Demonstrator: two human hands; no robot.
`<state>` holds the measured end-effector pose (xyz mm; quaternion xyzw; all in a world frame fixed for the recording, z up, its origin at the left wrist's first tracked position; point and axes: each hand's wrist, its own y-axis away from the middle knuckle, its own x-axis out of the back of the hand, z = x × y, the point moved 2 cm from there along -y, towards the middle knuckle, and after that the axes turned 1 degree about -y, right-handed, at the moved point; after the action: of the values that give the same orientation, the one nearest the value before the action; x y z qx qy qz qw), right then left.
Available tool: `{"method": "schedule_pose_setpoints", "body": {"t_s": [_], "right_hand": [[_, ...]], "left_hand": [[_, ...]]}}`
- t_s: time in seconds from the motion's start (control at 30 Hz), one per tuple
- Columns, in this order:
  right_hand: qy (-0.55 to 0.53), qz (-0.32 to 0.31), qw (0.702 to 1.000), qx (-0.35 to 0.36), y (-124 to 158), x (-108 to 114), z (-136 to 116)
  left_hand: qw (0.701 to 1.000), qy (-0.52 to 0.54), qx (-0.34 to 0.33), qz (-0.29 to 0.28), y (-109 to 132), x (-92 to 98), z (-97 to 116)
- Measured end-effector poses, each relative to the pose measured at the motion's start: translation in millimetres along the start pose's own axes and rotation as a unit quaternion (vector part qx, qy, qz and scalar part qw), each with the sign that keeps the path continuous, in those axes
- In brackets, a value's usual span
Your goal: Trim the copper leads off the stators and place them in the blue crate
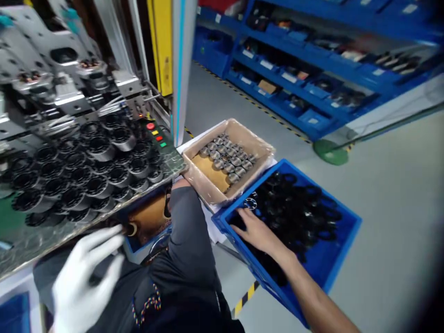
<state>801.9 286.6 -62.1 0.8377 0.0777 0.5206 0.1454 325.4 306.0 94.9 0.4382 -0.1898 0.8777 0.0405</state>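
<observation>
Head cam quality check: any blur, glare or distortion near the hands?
Head view: the gloved left hand is motion-blurred, the bare right hand in the blue crate is sharper; the black rings merge into one dark mass; glare on the metal table; shelves soft and tilted; dark vignette bottom right.

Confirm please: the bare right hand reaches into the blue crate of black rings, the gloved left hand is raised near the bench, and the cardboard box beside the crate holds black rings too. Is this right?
Not quite. In the head view the cardboard box holds shiny metal cylinders, not black rings. The rest stands: the bare right hand reaches into the blue crate of black rings, and the gloved left hand is raised near the bench.
</observation>
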Motion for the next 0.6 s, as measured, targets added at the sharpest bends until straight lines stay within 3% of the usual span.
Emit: {"method": "schedule_pose_setpoints", "body": {"t_s": [0.07,0.17,0.27,0.33,0.43,0.5,0.6], "right_hand": [[-0.005,-0.056,0.998,0.022,-4.2,-15.0,-0.2],[-0.013,-0.116,0.993,0.029,-1.5,-25.4,3.6],[-0.032,-0.15,0.988,0.021,3.5,-27.5,11.4],[-0.051,-0.161,0.985,0.019,3.7,-26.1,16.5],[-0.089,-0.17,0.981,0.029,0.3,-21.0,21.8],[-0.121,-0.166,0.978,0.038,-2.3,-15.9,23.8],[-0.169,-0.126,0.977,0.032,-5.7,-5.6,26.8]], "left_hand": [[0.996,0.023,-0.086,-0.02,-54.2,-41.2,32.6],[0.973,0.032,-0.197,-0.113,-137.6,-112.0,92.9],[0.946,-0.077,-0.22,-0.225,-202.4,-195.1,144.7],[0.909,-0.154,-0.243,-0.301,-230.0,-251.3,170.6],[0.881,-0.19,-0.265,-0.343,-255.0,-319.5,196.3],[0.87,-0.21,-0.268,-0.356,-264.3,-350.6,204.7],[0.864,-0.221,-0.259,-0.371,-272.2,-375.3,207.0]]}}
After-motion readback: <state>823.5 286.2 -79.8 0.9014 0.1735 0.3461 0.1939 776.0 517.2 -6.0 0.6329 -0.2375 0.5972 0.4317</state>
